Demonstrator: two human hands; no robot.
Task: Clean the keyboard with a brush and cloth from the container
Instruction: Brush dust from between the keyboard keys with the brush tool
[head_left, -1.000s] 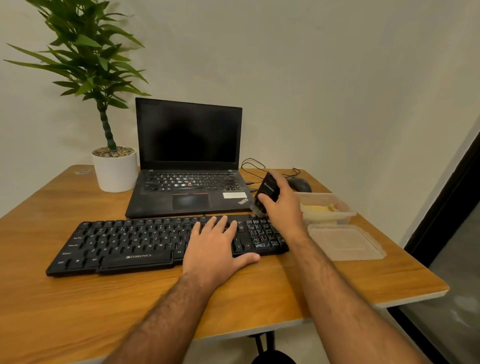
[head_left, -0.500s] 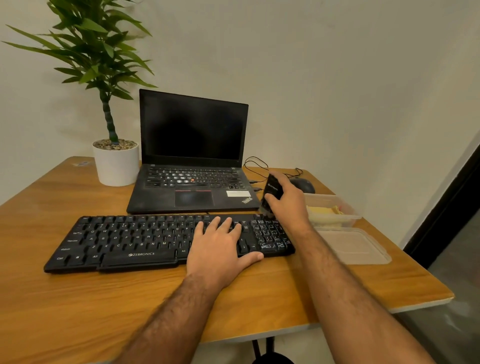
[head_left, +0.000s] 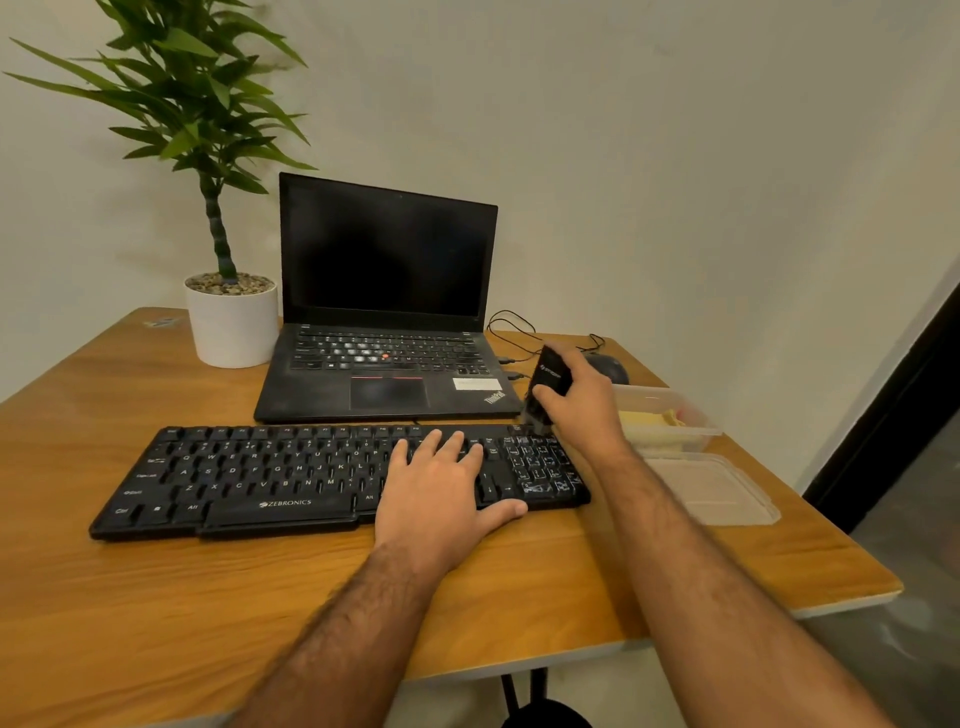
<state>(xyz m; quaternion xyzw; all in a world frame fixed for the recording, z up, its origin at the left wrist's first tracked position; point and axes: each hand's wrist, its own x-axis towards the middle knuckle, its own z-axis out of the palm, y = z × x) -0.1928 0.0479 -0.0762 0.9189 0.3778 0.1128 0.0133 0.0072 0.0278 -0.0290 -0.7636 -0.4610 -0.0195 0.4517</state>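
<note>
The person is holding a black brush (head_left: 549, 382) in the right hand (head_left: 582, 402), with the fingers curled round its body, and the bristles are touching the far right corner of the keyboard (head_left: 291, 475). The left hand (head_left: 441, 488) is lying flat on the keys with straight fingers, left of the number pad. The keyboard is lying on the wooden worktop (head_left: 156, 597), in front of a laptop (head_left: 387, 306). An open container (head_left: 670, 413) with a yellow cloth (head_left: 647, 418) inside is standing just right of the brush, and its lid (head_left: 711, 488) is lying nearer to the person.
</note>
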